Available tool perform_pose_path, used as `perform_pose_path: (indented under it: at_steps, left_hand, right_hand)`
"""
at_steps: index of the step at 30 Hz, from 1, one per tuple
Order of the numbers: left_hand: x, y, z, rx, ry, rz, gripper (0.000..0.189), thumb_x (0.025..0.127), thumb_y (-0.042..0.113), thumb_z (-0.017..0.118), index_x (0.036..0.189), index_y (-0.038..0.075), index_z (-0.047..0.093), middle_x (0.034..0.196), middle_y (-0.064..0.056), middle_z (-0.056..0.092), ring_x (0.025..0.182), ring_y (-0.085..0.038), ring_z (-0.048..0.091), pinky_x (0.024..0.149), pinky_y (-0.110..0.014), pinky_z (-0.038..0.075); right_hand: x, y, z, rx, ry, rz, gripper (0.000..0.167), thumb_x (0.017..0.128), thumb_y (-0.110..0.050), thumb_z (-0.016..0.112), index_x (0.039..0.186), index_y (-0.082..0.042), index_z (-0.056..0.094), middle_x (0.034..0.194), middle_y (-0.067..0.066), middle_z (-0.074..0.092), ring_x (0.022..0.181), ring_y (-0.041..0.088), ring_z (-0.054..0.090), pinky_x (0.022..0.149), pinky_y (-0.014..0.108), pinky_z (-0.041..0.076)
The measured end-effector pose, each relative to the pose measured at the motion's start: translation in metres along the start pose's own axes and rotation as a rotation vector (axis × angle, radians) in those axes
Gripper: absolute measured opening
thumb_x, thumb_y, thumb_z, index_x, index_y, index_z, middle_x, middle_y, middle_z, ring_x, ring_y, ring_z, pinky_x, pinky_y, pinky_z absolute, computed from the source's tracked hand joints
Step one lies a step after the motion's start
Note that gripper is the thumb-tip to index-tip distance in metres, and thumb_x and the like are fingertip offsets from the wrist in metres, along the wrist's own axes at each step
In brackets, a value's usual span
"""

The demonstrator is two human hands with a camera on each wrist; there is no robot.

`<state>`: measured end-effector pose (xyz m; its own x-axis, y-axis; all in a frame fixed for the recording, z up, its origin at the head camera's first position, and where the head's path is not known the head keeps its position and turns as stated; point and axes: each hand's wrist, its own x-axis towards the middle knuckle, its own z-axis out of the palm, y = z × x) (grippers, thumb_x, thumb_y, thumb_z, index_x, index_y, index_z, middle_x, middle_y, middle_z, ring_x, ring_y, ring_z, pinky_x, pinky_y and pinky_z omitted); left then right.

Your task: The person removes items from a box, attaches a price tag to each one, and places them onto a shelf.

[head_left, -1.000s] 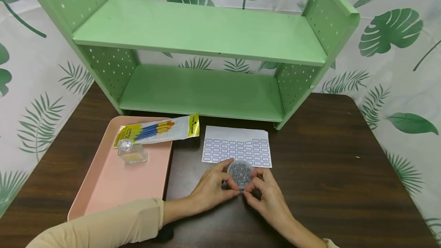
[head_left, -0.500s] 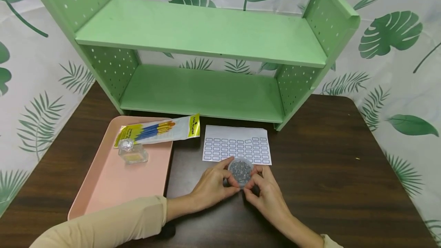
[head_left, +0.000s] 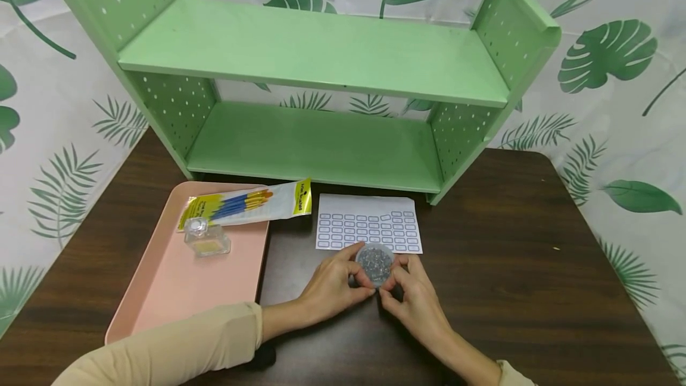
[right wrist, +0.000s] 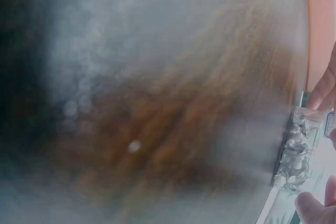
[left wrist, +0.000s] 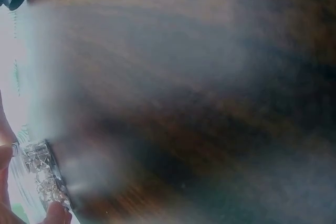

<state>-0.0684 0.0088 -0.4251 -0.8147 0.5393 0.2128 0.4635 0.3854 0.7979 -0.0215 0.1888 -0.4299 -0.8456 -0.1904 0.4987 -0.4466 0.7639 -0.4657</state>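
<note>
A round clear tub [head_left: 376,264] full of small silvery pieces stands between both hands, at the front edge of a sheet of labels [head_left: 364,207]. My left hand [head_left: 333,282] holds its left side, index finger along the far rim and thumb at the near side. From the right, my right hand [head_left: 415,288] pinches it, its thumb close to the left thumb. In the right wrist view the tub [right wrist: 295,153] shows from the side, and a blue-edged label [right wrist: 329,124] appears beside the fingers. The left wrist view catches the tub [left wrist: 44,174] at its left edge.
A pink tray [head_left: 187,296] on the left carries a glass bottle [head_left: 207,243] and a packet of paintbrushes [head_left: 246,204] that juts over its right edge. Behind stands a green two-tier shelf [head_left: 316,142]. A dark object [head_left: 261,357] lies under the left sleeve.
Both hands and the tub have shifted slightly away from the body. The label sheet has edged back a little too. The grip of both hands stays much the same.
</note>
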Motion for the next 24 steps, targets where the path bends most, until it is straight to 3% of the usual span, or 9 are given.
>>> perform_pose_path:
  at_steps: [10, 18, 24]
  left_hand:
    - [0.0021, -0.0006, -0.0002, 0.017, -0.003, -0.006, 0.009, 0.07, 0.012, 0.08, 0.069, 0.014, 0.072, 0.135, -0.021, 0.051, 0.118, -0.032, 0.054, 0.094, -0.045, 0.046]
    - [0.0029, -0.0004, -0.0008, 0.018, -0.002, -0.017, 0.009, 0.07, 0.011, 0.08, 0.069, 0.015, 0.072, 0.135, -0.02, 0.051, 0.119, -0.032, 0.054, 0.096, -0.044, 0.045]
    - [0.0024, -0.0009, -0.0008, 0.017, -0.011, -0.029, 0.009, 0.07, 0.012, 0.079, 0.068, 0.015, 0.071, 0.136, -0.019, 0.05, 0.12, -0.033, 0.053, 0.098, -0.045, 0.043]
  right_hand:
    - [0.002, 0.0011, 0.0005, -0.014, -0.002, 0.007, 0.04, 0.052, 0.008, 0.081, 0.065, -0.016, 0.052, 0.093, 0.005, 0.051, 0.086, 0.011, 0.051, 0.072, 0.02, 0.043]
    - [0.0038, 0.0022, -0.0007, -0.021, -0.006, 0.014, 0.042, 0.053, 0.006, 0.084, 0.065, -0.015, 0.05, 0.092, 0.004, 0.053, 0.082, 0.009, 0.049, 0.063, 0.019, 0.04]
    - [0.0056, 0.0072, -0.0033, 0.003, -0.011, 0.032, 0.047, 0.053, 0.003, 0.088, 0.085, -0.008, 0.056, 0.094, 0.005, 0.05, 0.088, 0.012, 0.053, 0.069, 0.022, 0.051]
